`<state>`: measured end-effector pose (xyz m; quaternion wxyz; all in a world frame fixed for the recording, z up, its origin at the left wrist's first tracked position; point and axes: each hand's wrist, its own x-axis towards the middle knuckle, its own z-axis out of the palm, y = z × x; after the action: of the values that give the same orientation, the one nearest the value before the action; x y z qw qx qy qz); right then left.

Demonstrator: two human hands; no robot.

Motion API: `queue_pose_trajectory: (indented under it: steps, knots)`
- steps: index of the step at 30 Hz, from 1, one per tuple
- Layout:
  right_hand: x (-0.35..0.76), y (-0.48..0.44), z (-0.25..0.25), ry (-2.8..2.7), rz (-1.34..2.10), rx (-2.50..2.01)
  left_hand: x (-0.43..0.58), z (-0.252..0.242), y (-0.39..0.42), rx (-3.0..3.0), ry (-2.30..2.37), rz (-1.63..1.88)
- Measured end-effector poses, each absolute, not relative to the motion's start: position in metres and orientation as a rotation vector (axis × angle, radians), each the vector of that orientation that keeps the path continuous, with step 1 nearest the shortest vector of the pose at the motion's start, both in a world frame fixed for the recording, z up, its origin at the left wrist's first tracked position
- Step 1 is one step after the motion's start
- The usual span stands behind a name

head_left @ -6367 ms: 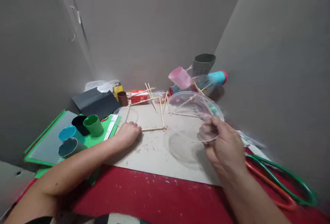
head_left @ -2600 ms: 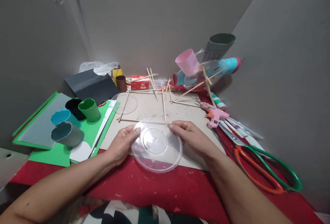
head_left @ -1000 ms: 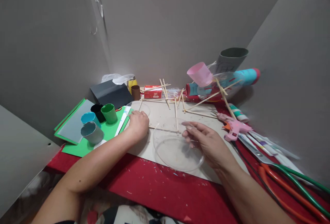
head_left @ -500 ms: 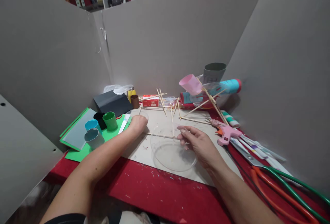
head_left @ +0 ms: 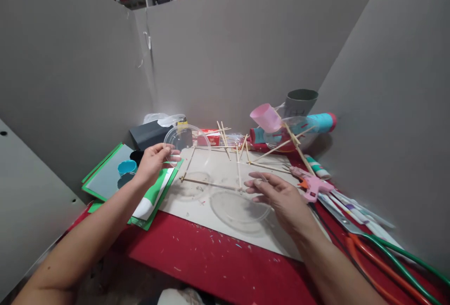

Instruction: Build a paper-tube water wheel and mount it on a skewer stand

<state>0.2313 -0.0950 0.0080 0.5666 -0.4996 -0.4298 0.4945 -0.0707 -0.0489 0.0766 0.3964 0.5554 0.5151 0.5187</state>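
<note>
Above red table (head_left: 176, 244), clear lids (head_left: 188, 145), grey walls (head_left: 228, 61)

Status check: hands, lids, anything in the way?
Left hand holding clear lid, raised. Right hand holding second clear lid over board. Possibly in the way: stick frame, partly behind both lids.

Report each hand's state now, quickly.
Left hand: closed, holding a clear round plastic lid by its edge.
Right hand: closed, holding a second clear round plastic lid.

The left hand (head_left: 153, 160) partly hides the black cup (head_left: 135, 156), and the right edge crops the scissors (head_left: 378, 241).
</note>
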Motion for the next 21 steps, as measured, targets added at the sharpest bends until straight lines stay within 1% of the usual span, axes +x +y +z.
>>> queue_pose_trajectory:
  steps: [3,5,10,12,17,19,21]
  knots:
    - [0.228,-0.095,0.006,-1.065,1.05,-1.182,-0.082,0.068,-0.066,1.075,1.121,1.27]
    - [0.225,-0.093,0.005,-1.159,0.929,-1.189,-0.089,0.064,-0.076,0.993,1.089,1.232]
    - [0.215,-0.074,0.006,-1.608,0.307,-1.226,-0.102,0.052,-0.09,0.934,1.043,1.161]
    - [0.209,-0.059,0.004,-1.74,0.179,-1.208,-0.104,0.047,-0.094,0.964,1.016,1.154]
    - [0.187,-0.02,-0.007,-2.04,0.1,-1.147,-0.097,0.037,-0.113,1.317,1.042,1.297]
    - [0.181,-0.009,-0.011,-2.123,0.108,-1.147,-0.095,0.033,-0.121,1.579,1.104,1.405]
    - [0.178,-0.003,-0.015,-2.182,0.149,-1.155,-0.095,0.026,-0.127,1.929,1.058,1.504]
